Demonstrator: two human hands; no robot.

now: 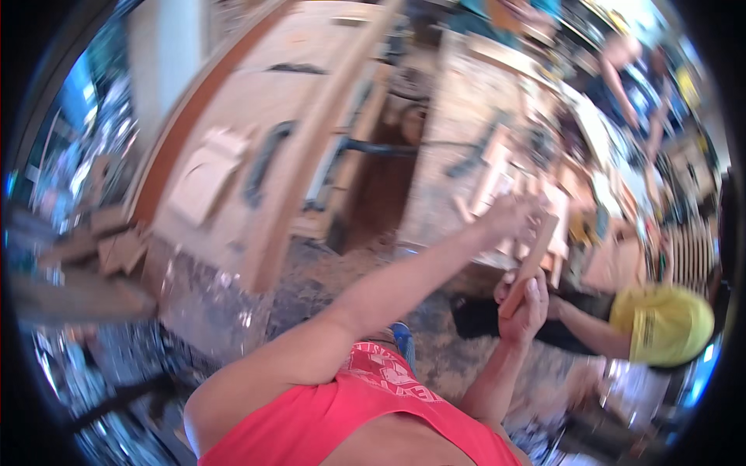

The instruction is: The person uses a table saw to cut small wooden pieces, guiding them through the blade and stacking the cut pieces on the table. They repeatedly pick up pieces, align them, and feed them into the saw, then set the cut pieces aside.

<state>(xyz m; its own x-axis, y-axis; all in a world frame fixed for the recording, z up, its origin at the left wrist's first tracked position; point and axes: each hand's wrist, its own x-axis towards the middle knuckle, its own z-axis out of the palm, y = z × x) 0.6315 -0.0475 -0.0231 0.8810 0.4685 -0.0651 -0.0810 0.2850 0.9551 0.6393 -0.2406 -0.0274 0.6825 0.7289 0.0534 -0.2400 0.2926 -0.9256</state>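
My right hand (525, 307) is closed around the lower end of a flat, narrow wooden piece (531, 268), which tilts up and away to the right. My left arm stretches across to the workbench, and my left hand (513, 219) is beside the upper end of that piece. Its fingers look spread, though blurred, and nothing shows clearly in them. Under and beyond it, several pale wooden pieces (491, 180) lie on the bench (449, 101). Whether the left fingertips touch any of them is hard to make out.
A person in a yellow top (660, 325) is close on the right, one forearm reaching toward my right hand. Other people work at the far right. A long wooden beam (311, 167) crosses the left table, near a wooden block (206, 179). Sawdust covers the floor (342, 276).
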